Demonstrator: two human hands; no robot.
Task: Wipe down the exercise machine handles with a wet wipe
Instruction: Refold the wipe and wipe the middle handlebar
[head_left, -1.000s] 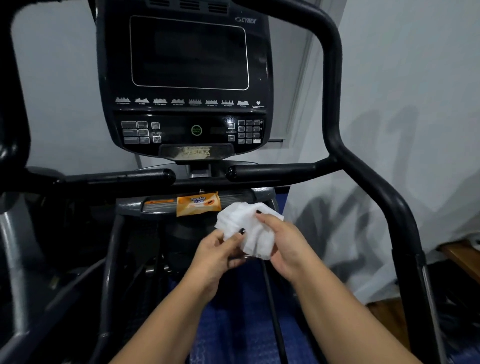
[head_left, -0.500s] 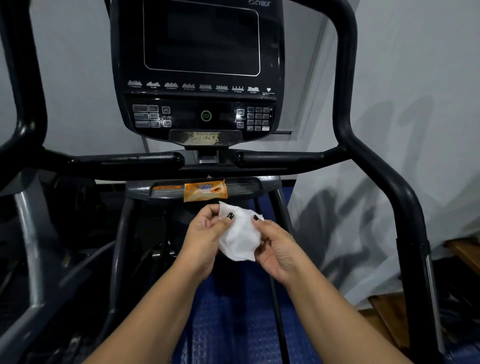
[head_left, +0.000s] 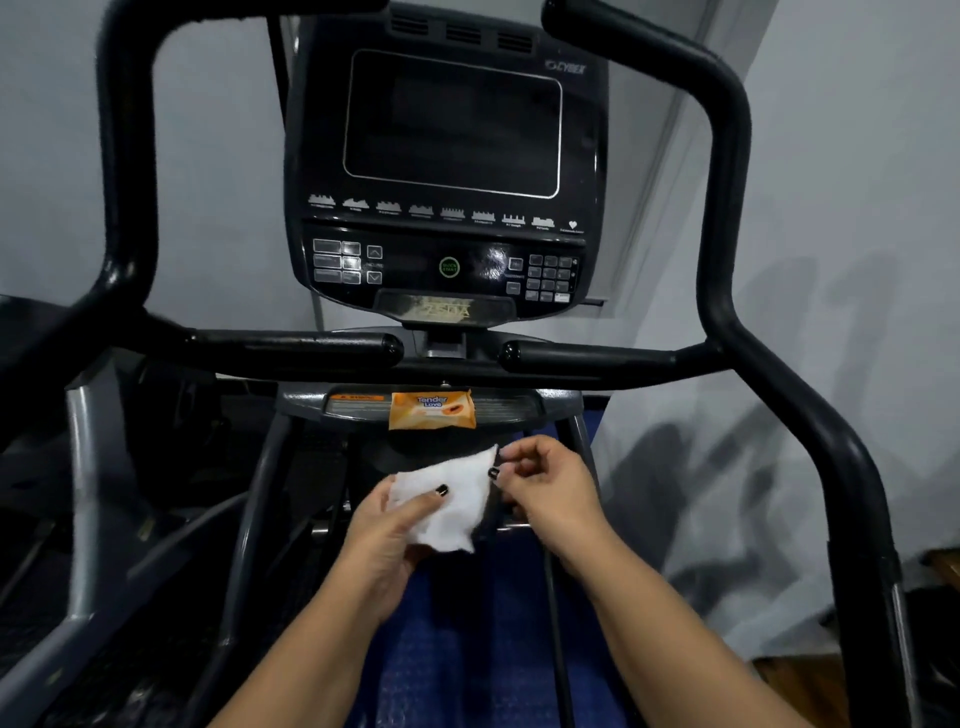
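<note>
I hold a white wet wipe (head_left: 452, 499) in front of me, below the machine's console. My left hand (head_left: 387, 530) grips the wipe from underneath with the thumb pressed on top. My right hand (head_left: 550, 488) pinches its upper right corner with curled fingers. Two short black horizontal handles, the left handle (head_left: 291, 345) and the right handle (head_left: 597, 356), run across above my hands. Tall curved side bars rise at the left (head_left: 127, 156) and at the right (head_left: 727, 156). Neither hand touches a handle.
An orange pack of wipes (head_left: 432, 410) lies on the grey tray (head_left: 519, 408) under the handles. The black console (head_left: 447, 156) with its dark screen stands behind. A blue mat (head_left: 467, 649) covers the floor below, and a grey wall is on the right.
The wipe went from a loose bunch to a flatter, spread piece. My right hand shifted from its side to its upper right corner. The view moved so the console sits lower in frame.
</note>
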